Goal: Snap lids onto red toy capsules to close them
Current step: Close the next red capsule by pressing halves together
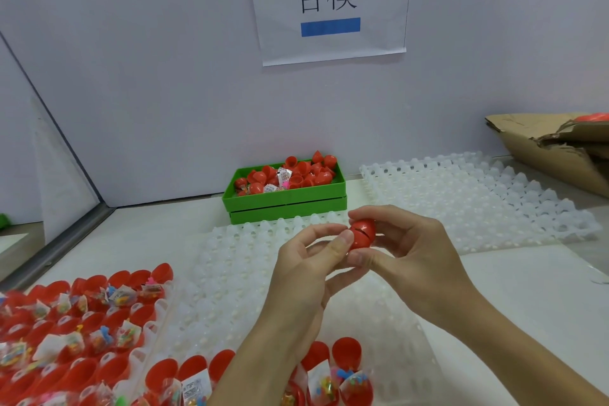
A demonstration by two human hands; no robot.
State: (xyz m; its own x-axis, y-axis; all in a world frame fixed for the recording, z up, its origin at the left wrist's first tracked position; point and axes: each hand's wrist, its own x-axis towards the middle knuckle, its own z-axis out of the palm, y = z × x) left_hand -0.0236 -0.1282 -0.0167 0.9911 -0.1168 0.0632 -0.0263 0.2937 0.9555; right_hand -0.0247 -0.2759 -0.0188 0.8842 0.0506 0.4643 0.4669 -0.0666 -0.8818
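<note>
open table strip (158, 234) left of hands, green bin (285, 199) ahead, cardboard box (557, 148) far right

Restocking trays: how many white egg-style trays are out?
3: one tray far right, one under the hands, one at left holding open capsules. Stacked ones may hide.

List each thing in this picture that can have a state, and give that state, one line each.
Held capsule: lid on crooked, seam gaping.
Left hand: pinching the capsule.
Right hand: gripping the capsule.
Tray capsules: open, toy packets inside.
Green bin: heaped with red capsule halves.
</note>
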